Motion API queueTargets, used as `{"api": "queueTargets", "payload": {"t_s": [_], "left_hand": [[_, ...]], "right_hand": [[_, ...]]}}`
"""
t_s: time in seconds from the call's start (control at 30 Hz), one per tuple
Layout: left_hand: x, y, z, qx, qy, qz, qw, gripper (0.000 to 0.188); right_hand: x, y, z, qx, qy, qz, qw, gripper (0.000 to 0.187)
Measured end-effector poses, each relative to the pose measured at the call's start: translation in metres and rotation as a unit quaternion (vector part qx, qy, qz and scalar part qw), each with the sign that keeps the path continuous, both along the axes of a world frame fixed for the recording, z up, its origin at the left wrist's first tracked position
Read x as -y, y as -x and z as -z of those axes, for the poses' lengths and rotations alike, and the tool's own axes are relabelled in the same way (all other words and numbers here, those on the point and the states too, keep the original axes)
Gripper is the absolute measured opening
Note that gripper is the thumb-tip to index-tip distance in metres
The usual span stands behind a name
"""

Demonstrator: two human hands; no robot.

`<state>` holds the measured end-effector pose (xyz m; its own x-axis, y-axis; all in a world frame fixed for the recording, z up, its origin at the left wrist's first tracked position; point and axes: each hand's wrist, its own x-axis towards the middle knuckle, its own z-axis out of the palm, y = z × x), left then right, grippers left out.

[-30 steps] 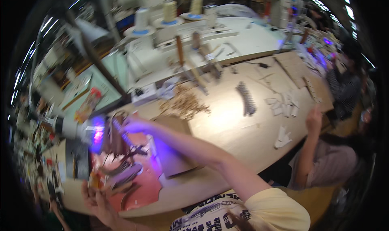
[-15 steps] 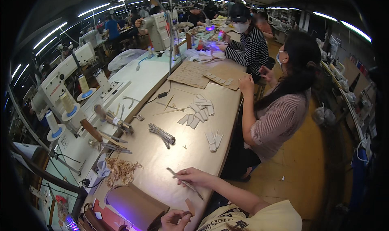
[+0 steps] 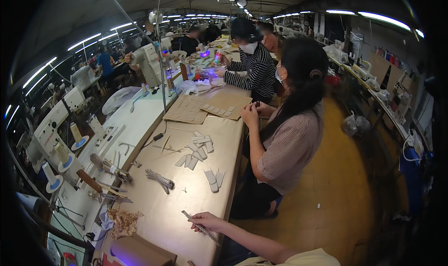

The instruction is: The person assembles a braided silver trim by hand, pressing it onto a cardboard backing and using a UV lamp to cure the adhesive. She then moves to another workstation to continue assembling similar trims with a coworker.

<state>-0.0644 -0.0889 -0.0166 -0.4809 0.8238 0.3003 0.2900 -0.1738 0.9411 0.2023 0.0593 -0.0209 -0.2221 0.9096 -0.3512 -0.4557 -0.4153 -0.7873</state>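
My right hand (image 3: 205, 222) is closed round the middle of a narrow grey patterned strip (image 3: 213, 238), held at a slant over the near part of the table (image 3: 161, 217). One end of the strip sticks out past the fingers to the upper left, the other toward the table's right edge. Farther along lies a curled bundle of similar-looking grey patterned strips (image 3: 160, 179). My left hand is out of the picture. Close to the lower edge stands a brown curved piece (image 3: 142, 252), lit violet on one side.
Crumpled tan scraps (image 3: 122, 222) lie at the left. Several grey pieces (image 3: 195, 149) are spread mid-table, before brown sheets (image 3: 186, 109). Thread cones (image 3: 60, 151) and a sewing machine (image 3: 53, 121) line the left. A co-worker in a striped shirt (image 3: 291, 147) stands at the right edge.
The view has swung right and up, and my left hand has dropped out of it. My right hand keeps its hold on the strip. The nearby co-worker's hands have come together.
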Motion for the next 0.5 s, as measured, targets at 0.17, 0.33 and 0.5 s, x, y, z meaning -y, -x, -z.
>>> {"api": "queueTargets", "payload": {"t_s": [0.17,0.33,0.5], "left_hand": [[0.059,0.039,0.029,-0.237,-0.010,-0.196,0.951,0.017],[0.093,0.036,0.039,-0.261,0.056,-0.301,0.916,0.026],[0.080,0.023,0.034,-0.270,0.018,-0.343,0.899,0.022]], "right_hand": [[0.004,0.001,0.000,0.001,-0.004,-0.022,1.000,0.026],[-0.001,-0.004,-0.005,-0.009,0.001,-0.071,0.997,0.018],[-0.005,-0.012,-0.009,0.004,-0.010,-0.135,0.991,0.017]]}}
